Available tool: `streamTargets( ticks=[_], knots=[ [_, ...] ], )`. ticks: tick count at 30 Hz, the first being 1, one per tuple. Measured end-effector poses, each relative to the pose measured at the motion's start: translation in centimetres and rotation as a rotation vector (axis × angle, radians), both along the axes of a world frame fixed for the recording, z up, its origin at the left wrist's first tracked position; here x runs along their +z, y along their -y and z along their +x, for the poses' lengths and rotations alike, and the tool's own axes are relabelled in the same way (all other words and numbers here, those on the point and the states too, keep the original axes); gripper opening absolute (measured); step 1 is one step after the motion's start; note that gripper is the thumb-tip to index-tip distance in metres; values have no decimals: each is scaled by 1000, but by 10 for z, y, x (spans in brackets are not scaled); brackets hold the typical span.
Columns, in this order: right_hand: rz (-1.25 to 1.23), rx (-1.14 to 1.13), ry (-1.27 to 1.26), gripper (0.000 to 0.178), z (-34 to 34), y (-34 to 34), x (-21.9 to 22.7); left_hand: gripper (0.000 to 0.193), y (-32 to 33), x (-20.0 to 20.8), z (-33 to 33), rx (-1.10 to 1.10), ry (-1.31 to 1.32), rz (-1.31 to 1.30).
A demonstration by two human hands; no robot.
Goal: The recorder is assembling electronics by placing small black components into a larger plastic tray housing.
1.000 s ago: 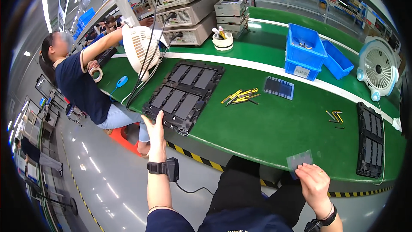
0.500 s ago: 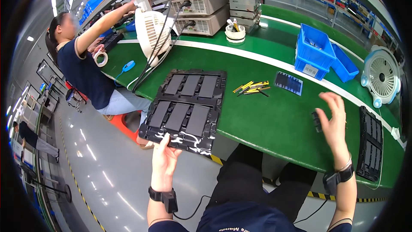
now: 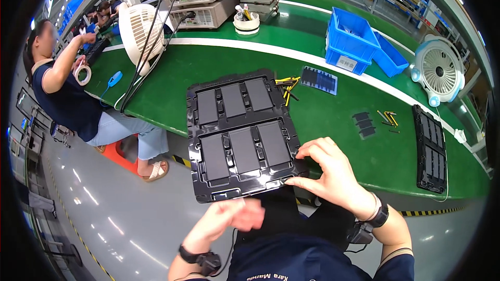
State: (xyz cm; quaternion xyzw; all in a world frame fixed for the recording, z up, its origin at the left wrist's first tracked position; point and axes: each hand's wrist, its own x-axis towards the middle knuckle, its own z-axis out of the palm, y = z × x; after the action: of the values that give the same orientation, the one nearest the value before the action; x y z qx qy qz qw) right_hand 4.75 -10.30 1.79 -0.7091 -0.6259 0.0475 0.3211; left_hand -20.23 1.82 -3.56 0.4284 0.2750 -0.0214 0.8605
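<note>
A black plastic tray point(image 3: 245, 186) holds several flat dark-grey rectangular panels point(image 3: 244, 148) in two rows and juts over the table's front edge. My right hand point(image 3: 333, 179) grips its near right corner, thumb below and fingers along the side. Just off the tray's near edge, my left hand point(image 3: 237, 216) is smeared by motion, its fingers unclear. Past the tray's far right corner lie yellow-and-black strips point(image 3: 288, 89), beside a blue-edged sheet with dark pieces point(image 3: 319, 80). A small dark notched sheet point(image 3: 364, 125) rests farther right, next to more yellow-and-black strips point(image 3: 388, 118).
A second, narrower-looking black tray point(image 3: 430, 151) lies at the right. Behind stand blue bins point(image 3: 350, 39), a white-and-blue fan point(image 3: 438, 70), a white pot point(image 3: 246, 23) and stacked instruments point(image 3: 200, 8). A cream fan point(image 3: 138, 34) with hanging cables stands left, near a seated co-worker point(image 3: 65, 88).
My right hand has come left from the table to the tray's corner. The left hand has let go of the near edge. The dark notched sheet now lies on the table.
</note>
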Motion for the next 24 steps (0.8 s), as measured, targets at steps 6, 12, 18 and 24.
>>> streamTargets(
  ticks=[6,12,18,24],
  knots=[
    [-14,-35,111,48,-13,3,-17,44,-4,94,19,11,128,579],
    [85,-28,176,48,-21,6,-28,58,-18,78,70,154,21,273],
    [148,-20,128,48,-14,5,-36,61,-20,91,86,245,-107,228],
    [155,13,74,48,-10,5,-44,62,-24,104,104,259,-208,192]
  ],
)
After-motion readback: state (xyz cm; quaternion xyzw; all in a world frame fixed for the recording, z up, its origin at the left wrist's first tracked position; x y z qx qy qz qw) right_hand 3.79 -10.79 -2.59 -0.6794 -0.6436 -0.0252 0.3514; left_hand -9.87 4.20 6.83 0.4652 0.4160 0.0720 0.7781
